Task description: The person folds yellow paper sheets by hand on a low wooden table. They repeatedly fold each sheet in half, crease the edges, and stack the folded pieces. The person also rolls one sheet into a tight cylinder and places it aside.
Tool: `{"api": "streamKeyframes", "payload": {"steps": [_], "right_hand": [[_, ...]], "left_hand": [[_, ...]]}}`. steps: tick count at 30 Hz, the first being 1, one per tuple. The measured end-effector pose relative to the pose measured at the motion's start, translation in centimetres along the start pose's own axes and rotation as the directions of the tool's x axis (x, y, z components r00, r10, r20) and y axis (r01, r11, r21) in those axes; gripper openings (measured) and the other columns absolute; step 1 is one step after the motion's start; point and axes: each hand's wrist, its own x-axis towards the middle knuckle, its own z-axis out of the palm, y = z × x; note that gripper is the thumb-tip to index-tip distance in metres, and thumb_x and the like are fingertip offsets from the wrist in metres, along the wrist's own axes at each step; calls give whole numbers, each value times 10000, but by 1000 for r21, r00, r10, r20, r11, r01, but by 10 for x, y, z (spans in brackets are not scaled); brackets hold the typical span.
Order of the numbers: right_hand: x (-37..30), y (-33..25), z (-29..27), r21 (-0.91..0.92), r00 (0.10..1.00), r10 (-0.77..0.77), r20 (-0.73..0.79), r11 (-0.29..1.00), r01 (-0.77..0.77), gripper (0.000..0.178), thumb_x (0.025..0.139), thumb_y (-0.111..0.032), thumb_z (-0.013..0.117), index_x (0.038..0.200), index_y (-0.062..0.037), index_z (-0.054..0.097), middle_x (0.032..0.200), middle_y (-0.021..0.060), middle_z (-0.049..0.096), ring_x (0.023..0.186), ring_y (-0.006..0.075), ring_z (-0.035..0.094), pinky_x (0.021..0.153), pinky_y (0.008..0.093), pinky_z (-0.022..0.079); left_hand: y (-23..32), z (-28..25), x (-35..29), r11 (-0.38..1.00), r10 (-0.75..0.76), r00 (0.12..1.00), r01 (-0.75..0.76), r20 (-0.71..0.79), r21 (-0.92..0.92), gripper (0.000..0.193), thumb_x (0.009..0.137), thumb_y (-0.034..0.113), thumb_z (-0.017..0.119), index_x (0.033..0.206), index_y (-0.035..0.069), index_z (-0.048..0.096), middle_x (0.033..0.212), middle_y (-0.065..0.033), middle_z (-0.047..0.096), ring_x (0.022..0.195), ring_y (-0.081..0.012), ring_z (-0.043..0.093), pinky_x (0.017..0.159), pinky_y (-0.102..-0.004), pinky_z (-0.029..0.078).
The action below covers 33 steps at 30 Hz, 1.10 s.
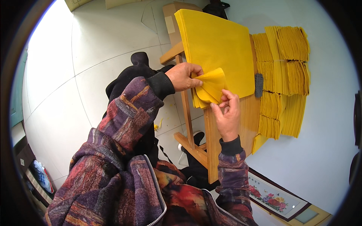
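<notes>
A thick stack of yellow paper-like sheets [222, 49] lies on a wooden table. At its near left corner several sheets are lifted and bent into a fan [212, 83]. My left hand [185, 76] pinches the gathered left end of this fan between thumb and fingers. On the fan's near right side, my right hand [227, 113] is closed, its thumb and fingertips at the sheets' edge. How many sheets the right fingertips hold cannot be made out.
Bundles of folded yellow sheets [281, 81] line the table's right side, against a pale wall. A dark grey fuzzy block [258, 85] sits beside the stack. Bare wooden tabletop [230, 150] shows nearest me. Left of the table is a tiled floor [56, 94] with yellow scraps [157, 126].
</notes>
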Motion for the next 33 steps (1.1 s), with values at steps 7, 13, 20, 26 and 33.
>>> {"api": "streamKeyframes", "payload": {"steps": [7,13,20,26,33], "right_hand": [[-5,-2,9,-293,926,-376,-39,890,349,621,668,9,789,1215,-139,535,1146,125,478,956,278,535,752,353,505],[-1,-5,6,-442,886,-460,60,784,436,391,672,1,775,1025,-108,645,1287,138,465,1163,326,465,933,404,439],[5,-9,5,-216,966,-246,74,942,257,137,729,-7,719,824,-51,631,1364,153,449,1253,356,401,1044,434,332],[12,-7,2,-9,990,-110,89,994,111,139,740,-18,711,783,-56,584,1373,175,440,1262,343,402,1054,420,310],[11,-6,0,37,996,-46,77,998,43,140,742,-10,706,782,-62,582,1380,168,440,1254,329,417,1039,409,337]], "left_hand": [[-2,-1,1,1000,17,1000,-17,9,23,189,879,150,654,966,-11,606,834,-61,650,775,-144,590,742,-284,486],[0,-1,0,1000,0,1000,0,7,2,202,879,166,650,971,-9,610,842,-69,652,787,-145,587,755,-287,484],[1,-3,-1,1000,-16,999,17,30,-25,192,886,147,643,999,-5,608,869,-68,653,811,-142,582,770,-281,479],[0,-8,0,1000,4,997,-6,79,23,188,874,125,640,1020,16,590,902,-45,626,850,-138,574,802,-269,472],[2,-13,-5,997,14,984,1,179,-80,269,794,48,678,1040,52,569,948,-21,604,873,-143,579,827,-255,473]]}}
